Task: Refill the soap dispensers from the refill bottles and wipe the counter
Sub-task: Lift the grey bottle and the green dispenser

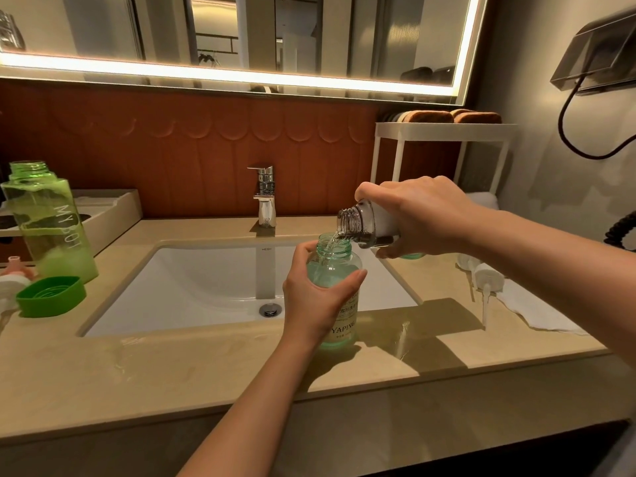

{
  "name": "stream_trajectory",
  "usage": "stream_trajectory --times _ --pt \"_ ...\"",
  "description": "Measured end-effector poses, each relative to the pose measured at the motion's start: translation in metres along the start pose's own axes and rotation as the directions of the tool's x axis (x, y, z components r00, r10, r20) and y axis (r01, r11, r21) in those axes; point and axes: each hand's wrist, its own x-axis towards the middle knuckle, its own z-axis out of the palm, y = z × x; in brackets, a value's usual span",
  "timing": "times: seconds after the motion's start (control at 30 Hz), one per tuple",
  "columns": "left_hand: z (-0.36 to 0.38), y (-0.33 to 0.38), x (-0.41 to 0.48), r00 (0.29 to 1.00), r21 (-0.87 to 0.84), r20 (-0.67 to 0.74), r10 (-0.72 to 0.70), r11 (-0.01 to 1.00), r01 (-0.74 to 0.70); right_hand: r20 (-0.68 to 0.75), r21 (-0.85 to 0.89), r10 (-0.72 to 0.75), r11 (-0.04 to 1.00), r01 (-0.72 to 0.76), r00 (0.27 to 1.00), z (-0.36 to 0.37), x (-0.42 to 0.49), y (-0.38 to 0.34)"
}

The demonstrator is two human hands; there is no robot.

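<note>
Left of the white rectangular sink stands a tall, uncapped, translucent green plastic bottle. At the sink's front rim, on the beige stone tabletop, my left hand wraps its fingers round the teal clear dispenser bottle. Above the sink's right side, my right hand grips a tilted clear grey refill bottle with curled fingers, and liquid streams into the dispenser's mouth.

The person's left hand and right hand are bare. The left forearm and right forearm are uncovered. The fingers end in short nails. Below the counter's right end is a blurred grey patch, too unclear to identify.
</note>
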Motion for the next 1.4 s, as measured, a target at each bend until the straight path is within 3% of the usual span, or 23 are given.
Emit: stream_trajectory --times 1.4 --pt "0.0007 -0.0012 0.0006 1.0 0.001 -0.001 0.007 1.0 -0.007 -0.011 -0.029 -0.023 0.999 0.023 1.0 -0.0008 0.0025 0.0011"
